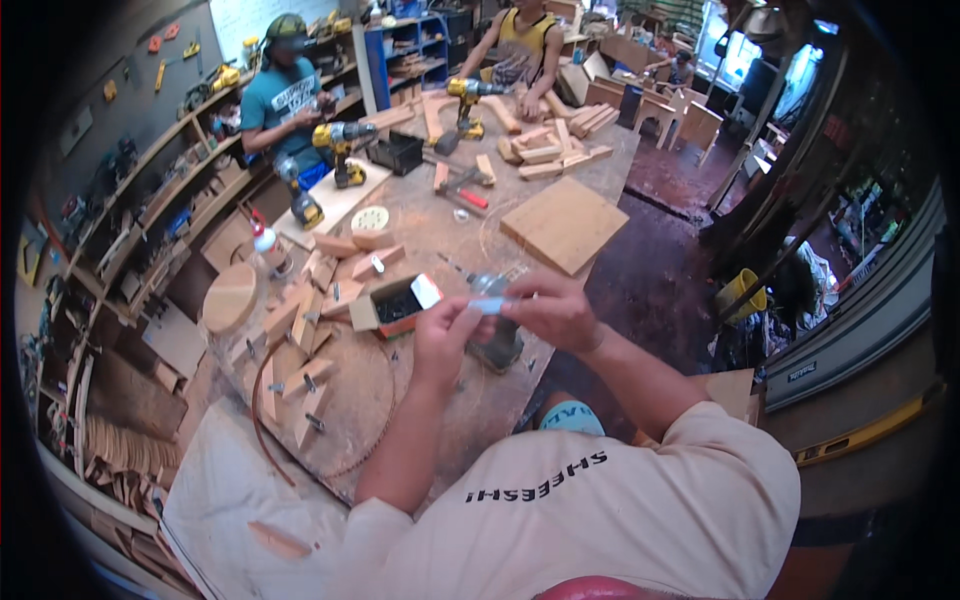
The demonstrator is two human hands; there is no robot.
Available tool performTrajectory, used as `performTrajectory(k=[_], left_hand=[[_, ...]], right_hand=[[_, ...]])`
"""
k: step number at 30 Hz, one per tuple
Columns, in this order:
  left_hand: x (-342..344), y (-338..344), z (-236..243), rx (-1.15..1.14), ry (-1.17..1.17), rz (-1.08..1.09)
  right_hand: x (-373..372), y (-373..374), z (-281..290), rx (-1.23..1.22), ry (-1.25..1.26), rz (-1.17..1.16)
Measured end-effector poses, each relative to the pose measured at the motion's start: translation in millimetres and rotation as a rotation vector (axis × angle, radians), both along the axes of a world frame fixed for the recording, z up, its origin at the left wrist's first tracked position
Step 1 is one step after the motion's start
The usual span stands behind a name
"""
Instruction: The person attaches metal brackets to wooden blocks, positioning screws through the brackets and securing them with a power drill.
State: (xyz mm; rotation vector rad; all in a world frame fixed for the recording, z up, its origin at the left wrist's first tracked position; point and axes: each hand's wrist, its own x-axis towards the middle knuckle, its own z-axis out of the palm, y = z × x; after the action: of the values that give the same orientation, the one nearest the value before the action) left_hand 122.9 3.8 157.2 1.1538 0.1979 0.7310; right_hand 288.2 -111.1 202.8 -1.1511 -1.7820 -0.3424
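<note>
My left hand [445, 335] and my right hand [550, 320] are closed together on a small pale blue strip [488, 306], held above the worktable between them. Just beyond and below them a grey and black drill [498, 350] is partly hidden by my fingers. To the left of my left hand is an open cardboard box [392, 309] with small dark pieces inside. Wooden blocks [305, 375], several with dark metal fasteners, lie further left near a round wooden disc [229, 298]. A square wooden board [564, 223] lies beyond my right hand.
Yellow drills [349, 173], a black tray [395, 152], a hammer [463, 195], a glue bottle [270, 250] and wood offcuts [545, 145] cover the far worktable [420, 230]. Two co-workers [280, 110] [520, 60] stand across it; another person [680, 70] is farther back. Shelving lines the left wall.
</note>
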Motion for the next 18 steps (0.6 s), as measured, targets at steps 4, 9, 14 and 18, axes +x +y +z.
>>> performTrajectory(k=[4, 9, 14, 18], left_hand=[[-16.5, -4.3, -7.8, 0.030, 0.088, -0.030], [-39.0, -5.5, -27.7, 0.090, 0.261, -0.241], [-56.8, -11.1, -43.4, 0.078, 0.432, -0.361], [-77.6, -16.9, -49.1, 0.151, 0.482, -0.299]], right_hand=[[-5.0, -7.5, -12.6, -0.132, -0.013, 0.018], [-14.0, -11.4, -19.4, -0.320, -0.005, 0.132], [-38.0, -4.7, -31.6, -0.548, -0.043, 0.220], [-55.2, 5.1, -47.1, -0.597, 0.046, 0.213]])
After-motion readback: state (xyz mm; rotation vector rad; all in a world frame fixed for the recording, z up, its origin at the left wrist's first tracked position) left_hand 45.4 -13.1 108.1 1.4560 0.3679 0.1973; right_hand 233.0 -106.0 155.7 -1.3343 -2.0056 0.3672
